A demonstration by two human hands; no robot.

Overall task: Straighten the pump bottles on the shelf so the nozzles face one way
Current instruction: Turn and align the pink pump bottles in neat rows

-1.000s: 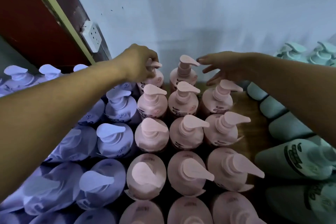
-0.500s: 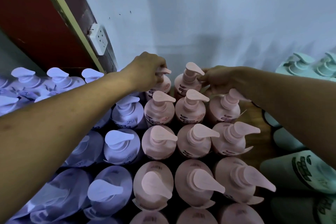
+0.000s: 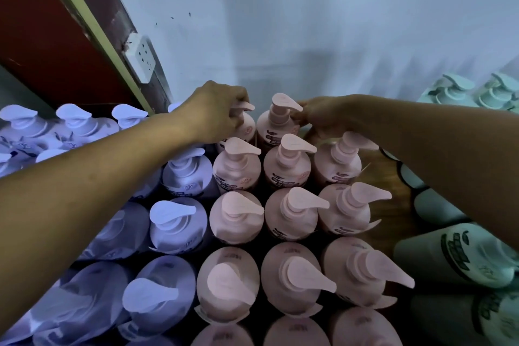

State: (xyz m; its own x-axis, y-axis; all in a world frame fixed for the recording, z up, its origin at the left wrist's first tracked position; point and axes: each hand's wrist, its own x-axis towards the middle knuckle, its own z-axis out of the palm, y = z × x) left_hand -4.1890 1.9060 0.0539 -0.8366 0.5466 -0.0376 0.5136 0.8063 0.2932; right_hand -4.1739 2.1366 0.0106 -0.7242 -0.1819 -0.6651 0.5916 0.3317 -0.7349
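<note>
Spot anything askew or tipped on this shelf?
The green bottles on the right lie on their sides beside the upright pink bottles, whose nozzles all point right. No spill visible.

Pink bottles [image 3: 237, 222], lilac bottles [image 3: 177, 230].

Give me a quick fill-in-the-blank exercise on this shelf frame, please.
1. The left hand grips the pump of a back-row bottle coloured ____.
2. The right hand pinches the neighbouring bottle by the tip of its ____.
3. The lavender bottles stand ____ of the pink block.
Missing words: pink; nozzle; left.
</note>
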